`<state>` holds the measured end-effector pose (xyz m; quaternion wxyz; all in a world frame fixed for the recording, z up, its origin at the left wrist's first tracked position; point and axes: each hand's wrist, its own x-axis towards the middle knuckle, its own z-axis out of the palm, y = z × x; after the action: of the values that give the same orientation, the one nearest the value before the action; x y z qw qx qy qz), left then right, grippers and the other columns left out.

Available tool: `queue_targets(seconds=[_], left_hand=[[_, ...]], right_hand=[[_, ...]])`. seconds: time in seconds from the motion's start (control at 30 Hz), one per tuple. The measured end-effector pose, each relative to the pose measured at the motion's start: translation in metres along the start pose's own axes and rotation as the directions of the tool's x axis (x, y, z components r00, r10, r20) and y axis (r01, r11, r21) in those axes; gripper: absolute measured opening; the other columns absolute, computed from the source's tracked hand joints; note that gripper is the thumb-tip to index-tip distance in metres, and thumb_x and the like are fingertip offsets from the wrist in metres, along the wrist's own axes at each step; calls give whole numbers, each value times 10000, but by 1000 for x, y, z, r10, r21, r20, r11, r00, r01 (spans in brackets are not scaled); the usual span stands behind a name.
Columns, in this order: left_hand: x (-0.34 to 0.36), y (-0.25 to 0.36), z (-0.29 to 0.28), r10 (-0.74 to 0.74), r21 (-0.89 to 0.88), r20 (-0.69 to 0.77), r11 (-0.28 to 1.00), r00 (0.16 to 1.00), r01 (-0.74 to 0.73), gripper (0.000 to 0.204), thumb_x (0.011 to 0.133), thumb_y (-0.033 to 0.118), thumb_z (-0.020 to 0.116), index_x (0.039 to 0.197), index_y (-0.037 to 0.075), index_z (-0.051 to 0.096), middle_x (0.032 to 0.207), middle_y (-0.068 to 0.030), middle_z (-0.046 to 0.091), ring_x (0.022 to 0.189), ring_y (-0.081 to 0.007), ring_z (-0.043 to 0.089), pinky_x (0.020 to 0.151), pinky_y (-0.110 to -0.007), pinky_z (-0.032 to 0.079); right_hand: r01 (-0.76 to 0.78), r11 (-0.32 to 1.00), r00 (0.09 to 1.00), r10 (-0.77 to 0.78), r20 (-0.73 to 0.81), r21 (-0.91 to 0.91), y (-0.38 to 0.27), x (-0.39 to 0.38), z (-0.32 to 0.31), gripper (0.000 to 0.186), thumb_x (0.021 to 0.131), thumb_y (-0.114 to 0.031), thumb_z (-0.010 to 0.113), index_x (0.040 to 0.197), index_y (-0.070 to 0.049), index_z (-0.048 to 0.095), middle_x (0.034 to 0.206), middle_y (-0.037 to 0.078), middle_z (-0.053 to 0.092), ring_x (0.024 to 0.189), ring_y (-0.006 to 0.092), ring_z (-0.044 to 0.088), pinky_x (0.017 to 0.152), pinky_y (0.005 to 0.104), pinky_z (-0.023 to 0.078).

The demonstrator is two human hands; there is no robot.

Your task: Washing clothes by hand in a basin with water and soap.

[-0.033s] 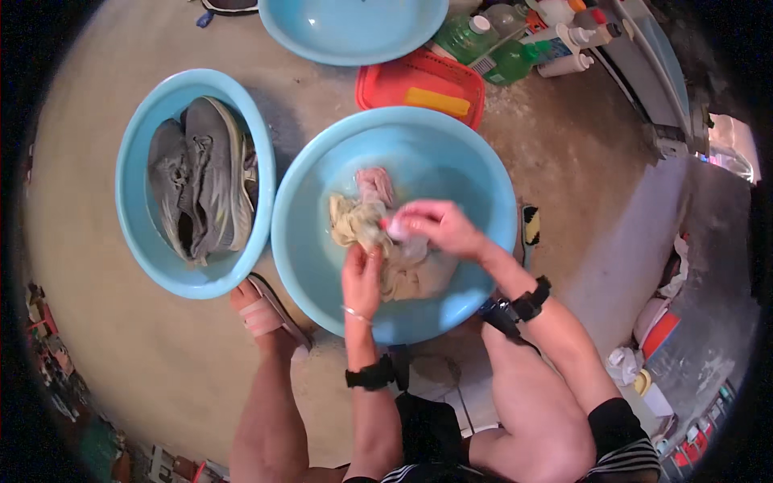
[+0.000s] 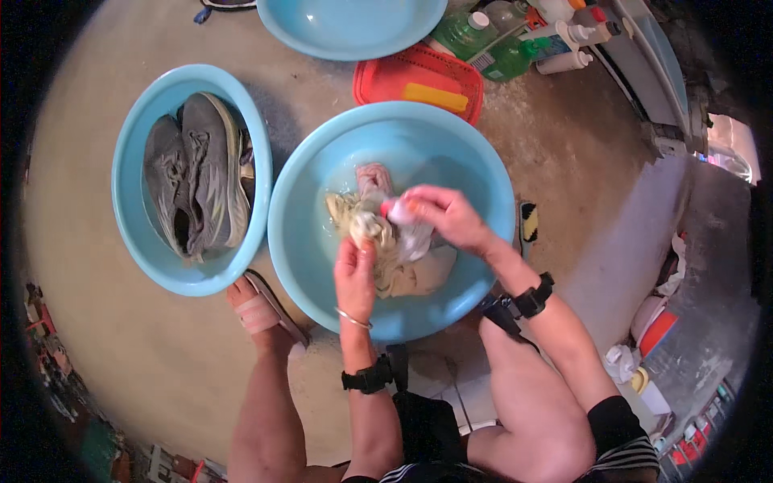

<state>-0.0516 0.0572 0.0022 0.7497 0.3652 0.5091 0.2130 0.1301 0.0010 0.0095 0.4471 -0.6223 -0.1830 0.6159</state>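
Observation:
Over a round blue basin [image 2: 475, 161] of shallow water, both my hands work at wet cloth. My left hand [image 2: 355, 270] is closed, pinching a bunched pale cloth [image 2: 364, 227] between thumb and fingers. Close beside it on the right, my right hand [image 2: 451, 217] grips a white cloth [image 2: 415, 243] that hangs down, with a small red patch at its left end; its fingers cover part of it. Below them a beige cloth [image 2: 423, 274] lies in the basin. A pink cloth [image 2: 372, 179] rests farther up.
An oval blue basin [image 2: 129, 217] on the left holds grey shoes [image 2: 211, 173]. Beyond are another blue basin [image 2: 354, 48], a red basket [image 2: 378, 80] with a yellow bar [image 2: 435, 97], and several bottles [image 2: 507, 60]. A black-and-yellow object [image 2: 528, 221] lies right of the round basin.
My left hand has lifted the pale cloth slightly and turned it. My right hand has moved a little up and right, with more white cloth hanging below it.

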Motion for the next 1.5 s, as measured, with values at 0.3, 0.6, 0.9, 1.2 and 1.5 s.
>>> queue_targets(seconds=[0.3, 0.6, 0.9, 1.2, 1.5], left_hand=[[15, -26, -17, 143, 221, -341, 973, 929, -69, 503, 855, 120, 582, 1284, 7, 344, 1172, -159, 504, 1047, -211, 508, 861, -304, 426], [16, -33, -3, -300, -406, -151, 887, 942, 218, 448, 887, 230, 556, 1260, 21, 423, 1214, -135, 482, 1084, -214, 495, 884, -344, 420], [-19, 43, 12, 164, -79, -252, 979, 954, -190, 210, 876, 125, 581, 1029, -13, 539, 999, -56, 582, 881, -131, 549, 810, -236, 419], [-8, -16, -19, 110, 492, -321, 868, 941, 67, 362, 735, 32, 651, 1070, 13, 513, 1125, -153, 519, 1094, -283, 487, 935, -357, 383], [16, -69, -3, 288, 825, -89, 558, 953, -92, 413, 689, 12, 624, 1093, 51, 547, 1019, -185, 566, 943, -366, 530, 833, -403, 421]], right_hand=[[-37, 442, 888, -398, -233, -896, 34, 21, -6, 636, 733, -125, 633, 1314, -66, 382, 1360, 225, 306, 1195, 371, 394, 965, 412, 375], [166, 852, 986, -158, 59, -496, 63, 21, 35, 374, 716, -40, 502, 1083, -19, 569, 1065, 192, 574, 936, 279, 570, 834, 335, 448], [-89, 992, 953, 110, -284, 87, -51, -34, 1, 220, 872, -223, 495, 935, -45, 608, 715, 35, 601, 613, 116, 568, 537, 268, 455], [-11, 219, 970, -236, -64, -976, 33, -14, -5, 382, 726, -189, 569, 1088, -68, 563, 1252, 202, 398, 1081, 373, 470, 772, 441, 480], [223, 735, 965, -259, 38, -640, 67, 35, 45, 265, 699, 35, 504, 948, -19, 577, 931, 95, 552, 825, 212, 552, 706, 306, 454]])
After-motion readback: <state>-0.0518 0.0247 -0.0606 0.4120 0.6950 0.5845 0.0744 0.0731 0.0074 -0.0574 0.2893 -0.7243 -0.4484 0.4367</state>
